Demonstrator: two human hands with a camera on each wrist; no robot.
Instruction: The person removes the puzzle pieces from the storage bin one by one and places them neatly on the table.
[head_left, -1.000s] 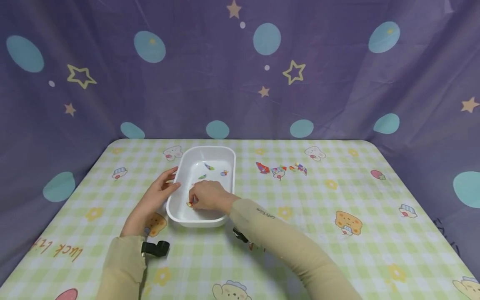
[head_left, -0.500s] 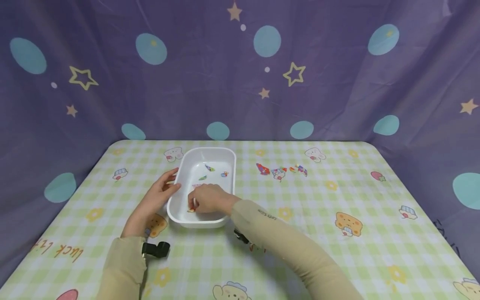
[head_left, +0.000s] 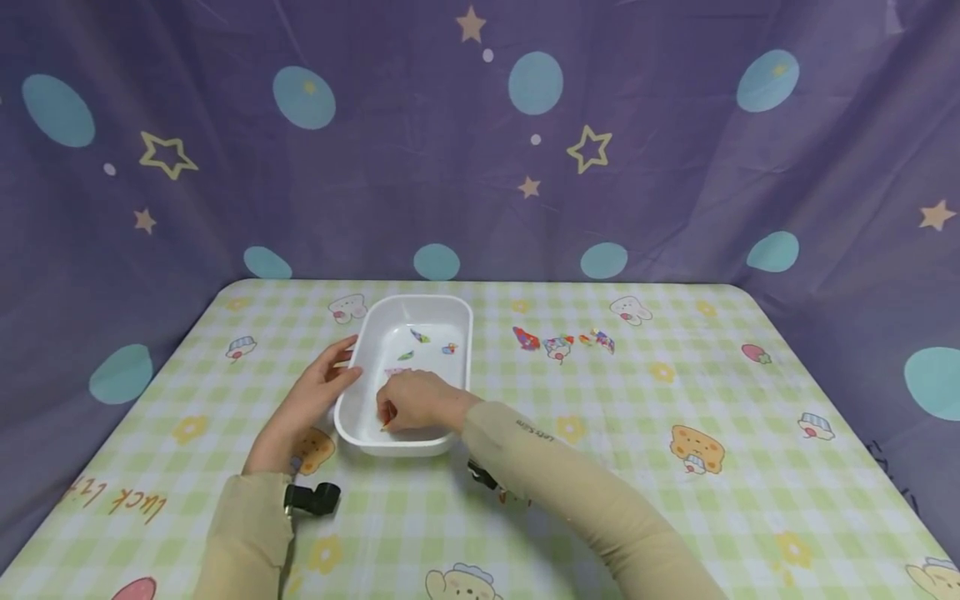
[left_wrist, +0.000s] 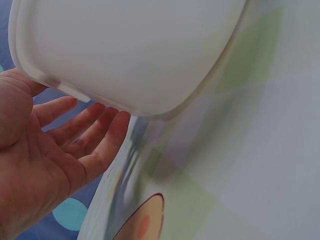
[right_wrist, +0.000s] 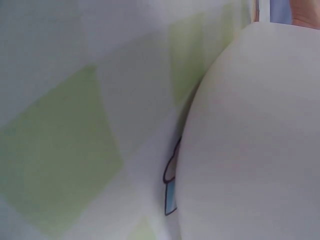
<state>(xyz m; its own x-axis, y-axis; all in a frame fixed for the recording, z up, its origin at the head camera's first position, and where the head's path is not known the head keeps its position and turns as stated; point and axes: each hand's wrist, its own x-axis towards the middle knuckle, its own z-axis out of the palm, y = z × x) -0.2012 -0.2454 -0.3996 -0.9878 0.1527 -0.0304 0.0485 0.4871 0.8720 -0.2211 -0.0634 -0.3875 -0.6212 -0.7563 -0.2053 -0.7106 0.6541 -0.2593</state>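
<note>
A white plastic tray (head_left: 468, 367) stands left of the table's middle. My left hand (head_left: 318, 385) rests on its left side, thumb at the rim; in the left wrist view the fingers (left_wrist: 102, 152) touch it under the rim, loosely bent. Inside the tray my right hand (head_left: 416, 402) bends down near the front end, finger and thumb pinching a small colourful piece (head_left: 385, 427), mostly hidden. Farther back in the tray lie a green piece (head_left: 406, 356), a long patterned piece (head_left: 420, 336) and a red-blue piece (head_left: 449, 348). A pink piece (head_left: 396, 371) is partly behind the hand.
On the checked tablecloth (head_left: 615, 500), right of the tray, several colourful scraps lie in a row, among them a red one (head_left: 526, 338) and a blue patterned one (head_left: 603, 340). A purple curtain (head_left: 405, 192) hangs behind the table.
My right hand has shifted slightly towards the tray's front end with the small piece at its fingertips, uncovering more of the pink piece. The left hand stays at the tray's side.
</note>
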